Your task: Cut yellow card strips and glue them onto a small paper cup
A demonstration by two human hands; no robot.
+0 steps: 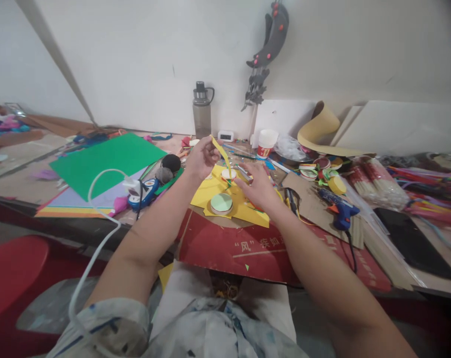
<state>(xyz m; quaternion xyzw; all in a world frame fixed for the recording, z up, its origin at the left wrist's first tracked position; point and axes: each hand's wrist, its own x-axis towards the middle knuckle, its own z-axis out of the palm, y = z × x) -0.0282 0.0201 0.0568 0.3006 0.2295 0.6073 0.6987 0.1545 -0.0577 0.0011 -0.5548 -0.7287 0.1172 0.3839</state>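
My left hand (pixel 204 158) is raised above the table, its fingers pinched on the upper end of a narrow yellow paper strip (pixel 221 150). The strip hangs down toward a small round piece with a pale top (pixel 229 174). To the right, my right hand (pixel 258 183) hovers with thumb and fingers apart. A slim grey metallic tool (pixel 244 173) shows beside its fingers; I cannot tell whether they touch it. Below both hands lies cut yellow paper (pixel 205 194), with a round, pale green-topped disc (pixel 221 203) on it.
A red board (pixel 218 243) covers the front edge. At right are a blue glue gun (pixel 342 214), a box cutter (pixel 291 200) and a black phone (pixel 415 243). Green paper (pixel 102 161) and a power strip (pixel 142 194) lie left. Behind stand a bottle (pixel 202 112) and paper cup (pixel 266 144).
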